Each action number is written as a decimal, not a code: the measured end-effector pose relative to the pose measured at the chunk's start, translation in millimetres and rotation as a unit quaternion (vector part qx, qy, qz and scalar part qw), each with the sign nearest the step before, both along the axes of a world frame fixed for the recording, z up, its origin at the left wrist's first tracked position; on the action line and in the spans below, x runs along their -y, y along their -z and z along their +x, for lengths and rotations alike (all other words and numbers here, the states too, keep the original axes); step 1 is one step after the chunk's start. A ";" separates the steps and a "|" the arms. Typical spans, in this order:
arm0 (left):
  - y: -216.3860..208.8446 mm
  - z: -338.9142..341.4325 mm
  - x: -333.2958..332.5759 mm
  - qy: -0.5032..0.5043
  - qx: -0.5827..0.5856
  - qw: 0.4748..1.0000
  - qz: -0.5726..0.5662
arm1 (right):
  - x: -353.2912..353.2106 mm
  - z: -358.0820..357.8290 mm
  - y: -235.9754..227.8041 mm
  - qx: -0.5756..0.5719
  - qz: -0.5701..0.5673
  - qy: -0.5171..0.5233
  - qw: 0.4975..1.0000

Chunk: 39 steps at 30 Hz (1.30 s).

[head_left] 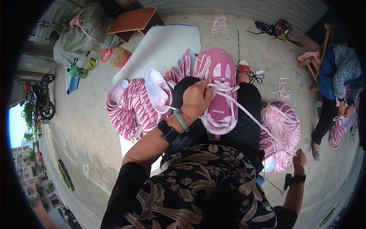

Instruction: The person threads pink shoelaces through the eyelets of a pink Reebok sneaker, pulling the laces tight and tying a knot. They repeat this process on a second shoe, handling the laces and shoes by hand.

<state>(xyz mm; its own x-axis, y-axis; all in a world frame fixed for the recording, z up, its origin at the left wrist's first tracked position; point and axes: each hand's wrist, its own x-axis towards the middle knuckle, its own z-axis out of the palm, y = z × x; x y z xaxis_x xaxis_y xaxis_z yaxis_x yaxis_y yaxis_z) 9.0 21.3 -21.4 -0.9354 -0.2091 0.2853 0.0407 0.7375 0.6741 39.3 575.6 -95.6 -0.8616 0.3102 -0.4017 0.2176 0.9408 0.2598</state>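
Note:
A pink and white sneaker [223,108] rests on my lap with its toe pointing away from me, its tongue and collar toward me. My left hand [196,98] grips its left side beside the lacing, fingertips curled in at the eyelets. From those eyelets a pale pink shoelace [249,113] runs taut down to the right. My right hand [299,158] is out at the far right, closed like a fist at the end of that line. The lace's last stretch before the fist is hard to make out.
Rows of nested pink shoe uppers [131,108] curve around my left, with a loose shoe [157,89] against them. A bundle of pink laces [280,126] lies by my right leg. Another person [345,76] sits at the right. Bottles [116,56] stand at the back left.

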 end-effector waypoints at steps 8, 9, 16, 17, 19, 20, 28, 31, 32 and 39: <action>-31.1 -14.2 -22.7 0.150 -0.079 0.980 -0.105 | 329.8 -71.9 -102.5 -0.221 -0.574 -0.307 0.726; -27.6 -15.4 -24.6 0.144 -0.074 0.978 -0.128 | 345.4 -71.8 -109.0 -0.207 -0.543 -0.336 0.741; -9.6 -22.5 -41.6 0.107 -0.018 0.974 -0.200 | 360.5 -86.5 -66.8 -0.135 -0.615 -0.253 0.735; -10.7 -21.9 -44.7 0.106 -0.013 0.972 -0.208 | 356.3 -90.0 -61.2 -0.111 -0.661 -0.212 0.711; -9.3 -21.5 -49.4 0.115 -0.022 0.964 -0.238 | 349.9 -89.4 -52.3 -0.040 -0.760 -0.099 0.641; -7.4 -22.7 -50.8 0.124 -0.035 0.957 -0.260 | 347.7 -88.1 -49.2 -0.030 -0.784 -0.074 0.616; -9.8 -39.8 -47.3 0.221 -0.059 0.947 -0.227 | 352.9 -80.4 -54.2 -0.044 -0.787 -0.048 0.614; -12.3 -34.7 -47.7 0.219 -0.076 0.942 -0.242 | 353.7 -78.7 -56.0 0.008 -0.836 0.017 0.549; -15.1 -31.5 -48.0 0.217 -0.079 0.941 -0.247 | 354.1 -76.8 -57.5 -0.018 -0.818 0.004 0.575; -43.2 39.5 54.5 0.042 0.039 0.941 -0.333 | 341.2 -62.3 -69.8 -0.163 -0.671 -0.176 0.702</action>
